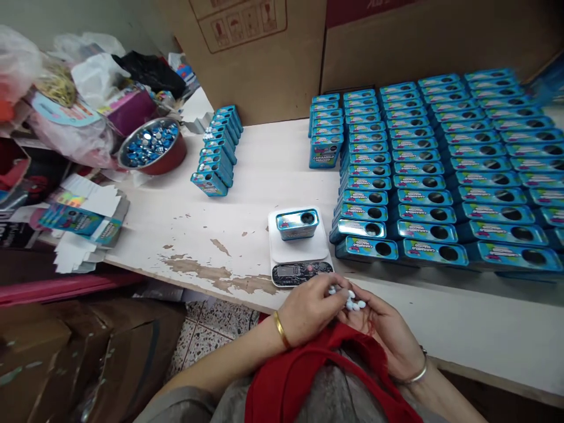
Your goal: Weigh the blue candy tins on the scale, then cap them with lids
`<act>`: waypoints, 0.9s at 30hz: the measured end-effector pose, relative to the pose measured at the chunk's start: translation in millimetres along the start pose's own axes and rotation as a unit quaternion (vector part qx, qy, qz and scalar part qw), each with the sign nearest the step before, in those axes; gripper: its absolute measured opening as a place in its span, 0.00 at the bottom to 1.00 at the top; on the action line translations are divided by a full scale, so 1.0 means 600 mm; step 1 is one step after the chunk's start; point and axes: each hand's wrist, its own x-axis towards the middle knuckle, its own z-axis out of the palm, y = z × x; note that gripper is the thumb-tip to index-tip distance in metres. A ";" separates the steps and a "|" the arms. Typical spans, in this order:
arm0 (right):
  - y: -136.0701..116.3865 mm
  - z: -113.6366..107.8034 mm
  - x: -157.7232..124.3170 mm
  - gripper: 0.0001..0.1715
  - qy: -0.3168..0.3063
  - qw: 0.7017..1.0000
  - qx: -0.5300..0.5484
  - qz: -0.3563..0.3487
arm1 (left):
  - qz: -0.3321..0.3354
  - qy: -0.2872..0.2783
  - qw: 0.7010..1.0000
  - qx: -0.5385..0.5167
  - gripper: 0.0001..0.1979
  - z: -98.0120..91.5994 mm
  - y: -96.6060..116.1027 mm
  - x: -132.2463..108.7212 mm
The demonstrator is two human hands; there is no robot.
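Observation:
Over the table's front edge my right hand is cupped, with several small white candies in its palm and fingers. My left hand reaches into it from the left, fingers bent and pinched together at the candies; a white candy shows by its fingertips. Just beyond my hands is a white kitchen scale with a black display panel. Upright on its plate stands a blue tin with a round dark opening on top. What lies inside the tin is too dark to make out.
Rows of similar blue tins fill the table's right side. A shorter row of tins, some topped with white pieces, stands at the left, near a bowl of blue-wrapped sweets. Flattened cartons lie at the left edge. Cardboard boxes stand behind.

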 end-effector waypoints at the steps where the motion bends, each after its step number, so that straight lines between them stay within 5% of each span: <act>1: 0.001 -0.003 -0.002 0.15 0.003 1.000 0.005 0.003 | 0.007 -0.009 1.000 0.005 0.12 0.003 0.001 0.000; 19: 0.009 -0.003 0.006 0.12 -0.029 0.999 0.002 0.018 | 0.006 -0.076 0.996 0.053 0.06 -0.013 -0.006 0.005; 22: 0.006 0.019 0.011 0.12 -0.045 0.999 -0.004 0.006 | 0.032 -0.039 0.999 0.015 0.06 -0.034 -0.020 0.015; 27: -0.012 0.085 0.021 0.14 -0.081 0.995 -0.024 -0.054 | 0.040 0.099 0.989 -0.102 0.06 -0.094 -0.046 0.054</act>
